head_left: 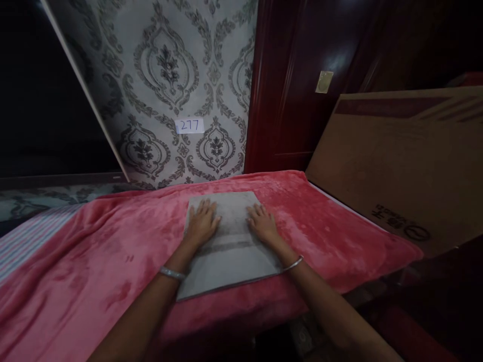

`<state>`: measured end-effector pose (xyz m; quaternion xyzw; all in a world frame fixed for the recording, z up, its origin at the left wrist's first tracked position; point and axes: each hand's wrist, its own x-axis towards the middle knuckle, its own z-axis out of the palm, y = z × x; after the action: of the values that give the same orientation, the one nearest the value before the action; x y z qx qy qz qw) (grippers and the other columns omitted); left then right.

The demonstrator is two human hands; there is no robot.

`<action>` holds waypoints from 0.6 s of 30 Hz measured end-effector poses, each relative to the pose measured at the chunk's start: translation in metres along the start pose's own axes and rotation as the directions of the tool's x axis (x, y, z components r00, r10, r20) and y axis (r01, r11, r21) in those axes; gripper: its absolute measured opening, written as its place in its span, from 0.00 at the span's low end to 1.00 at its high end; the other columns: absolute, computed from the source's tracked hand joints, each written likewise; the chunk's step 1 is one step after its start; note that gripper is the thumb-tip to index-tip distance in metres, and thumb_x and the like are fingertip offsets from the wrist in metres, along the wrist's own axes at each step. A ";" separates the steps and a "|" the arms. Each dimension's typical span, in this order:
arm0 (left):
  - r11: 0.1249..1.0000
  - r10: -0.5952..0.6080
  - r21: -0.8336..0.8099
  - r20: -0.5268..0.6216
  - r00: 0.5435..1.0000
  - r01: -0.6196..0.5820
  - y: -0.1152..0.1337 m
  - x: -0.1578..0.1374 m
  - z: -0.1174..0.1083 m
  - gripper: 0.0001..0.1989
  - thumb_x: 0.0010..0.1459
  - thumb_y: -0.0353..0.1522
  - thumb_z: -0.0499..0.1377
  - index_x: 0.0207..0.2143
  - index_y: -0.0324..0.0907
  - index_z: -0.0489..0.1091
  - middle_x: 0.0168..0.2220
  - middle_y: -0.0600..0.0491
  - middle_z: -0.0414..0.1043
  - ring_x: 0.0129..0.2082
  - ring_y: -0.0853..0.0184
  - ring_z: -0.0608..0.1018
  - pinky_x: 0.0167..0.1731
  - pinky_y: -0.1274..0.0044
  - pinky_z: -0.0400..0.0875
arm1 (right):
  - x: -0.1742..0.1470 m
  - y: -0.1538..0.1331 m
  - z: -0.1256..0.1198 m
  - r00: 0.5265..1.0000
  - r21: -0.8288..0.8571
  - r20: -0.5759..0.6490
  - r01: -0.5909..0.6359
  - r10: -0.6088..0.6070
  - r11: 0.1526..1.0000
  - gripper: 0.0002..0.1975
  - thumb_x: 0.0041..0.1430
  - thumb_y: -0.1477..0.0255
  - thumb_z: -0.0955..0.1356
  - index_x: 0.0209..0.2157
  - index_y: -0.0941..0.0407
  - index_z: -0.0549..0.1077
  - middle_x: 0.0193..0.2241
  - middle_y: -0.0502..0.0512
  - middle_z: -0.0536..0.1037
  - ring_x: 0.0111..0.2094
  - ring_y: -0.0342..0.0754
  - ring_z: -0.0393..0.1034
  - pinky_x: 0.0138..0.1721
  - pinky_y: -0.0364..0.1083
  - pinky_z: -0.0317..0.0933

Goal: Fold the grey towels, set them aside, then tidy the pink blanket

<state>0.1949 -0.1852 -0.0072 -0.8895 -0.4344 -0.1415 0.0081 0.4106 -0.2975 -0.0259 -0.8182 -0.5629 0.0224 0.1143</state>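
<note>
A flat grey rectangular panel (230, 266), with a darker band across its middle, lies on a pink plush blanket (139, 251). Its exact kind is unclear. My left hand (203, 221) rests flat near the panel's far left edge, fingers spread and pointing away from me. Near the far right edge, my right hand (262, 222) lies on it the same way, fingers apart. Neither hand grips anything. Each wrist wears a silver bangle.
A large cardboard box (392, 166) leans at the right of the blanket. A dark screen (56, 100) stands at the left. Behind are a patterned wall with a paper label (189, 125) reading 277 and a dark red door (294, 75). Striped cloth (37, 236) shows at the left.
</note>
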 end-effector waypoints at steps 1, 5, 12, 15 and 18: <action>0.998 0.060 -0.015 0.028 0.998 -0.059 0.008 0.011 0.000 0.30 0.70 0.39 0.48 0.72 0.42 0.55 0.74 0.43 0.49 0.74 0.52 0.51 0.71 0.51 0.44 | 0.006 -0.010 0.000 0.998 0.017 0.000 0.061 -0.061 0.998 0.29 0.73 0.65 0.57 0.73 0.48 0.55 0.75 0.57 0.49 0.74 0.57 0.40 0.70 0.62 0.42; 0.997 0.072 -0.032 0.175 0.982 -0.068 0.024 0.049 0.013 0.30 0.70 0.36 0.46 0.72 0.42 0.55 0.74 0.43 0.50 0.74 0.54 0.53 0.70 0.51 0.46 | 0.031 -0.032 0.009 0.982 0.049 0.032 0.183 -0.184 0.982 0.28 0.73 0.68 0.55 0.72 0.49 0.56 0.74 0.55 0.51 0.74 0.55 0.41 0.70 0.63 0.41; 0.997 0.065 -0.048 0.167 0.984 -0.057 0.015 0.057 0.040 0.29 0.70 0.38 0.45 0.71 0.45 0.58 0.74 0.45 0.50 0.74 0.54 0.53 0.70 0.50 0.44 | 0.043 -0.022 0.031 0.980 0.064 -0.018 0.201 -0.200 0.977 0.28 0.73 0.67 0.55 0.71 0.51 0.58 0.73 0.53 0.56 0.73 0.55 0.45 0.71 0.63 0.41; 0.998 0.018 -0.064 0.149 0.989 -0.008 0.015 0.055 0.039 0.29 0.70 0.40 0.46 0.70 0.44 0.59 0.74 0.44 0.50 0.74 0.54 0.53 0.71 0.54 0.45 | 0.042 -0.022 0.033 0.982 0.085 -0.046 0.187 -0.183 0.979 0.28 0.73 0.67 0.56 0.71 0.52 0.60 0.72 0.55 0.57 0.73 0.56 0.46 0.70 0.63 0.42; 0.996 -0.070 -0.053 0.130 0.989 0.078 0.013 0.054 0.034 0.32 0.70 0.44 0.45 0.71 0.40 0.58 0.74 0.39 0.48 0.74 0.50 0.51 0.70 0.51 0.44 | 0.042 -0.021 0.033 0.986 0.090 -0.087 0.149 -0.142 0.985 0.27 0.73 0.67 0.56 0.69 0.54 0.63 0.71 0.57 0.58 0.73 0.58 0.46 0.70 0.62 0.43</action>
<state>0.2448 -0.1466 -0.0247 -0.8799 -0.4625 -0.0969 -0.0506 0.4013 -0.2462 -0.0498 -0.7687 -0.6144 0.0081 0.1775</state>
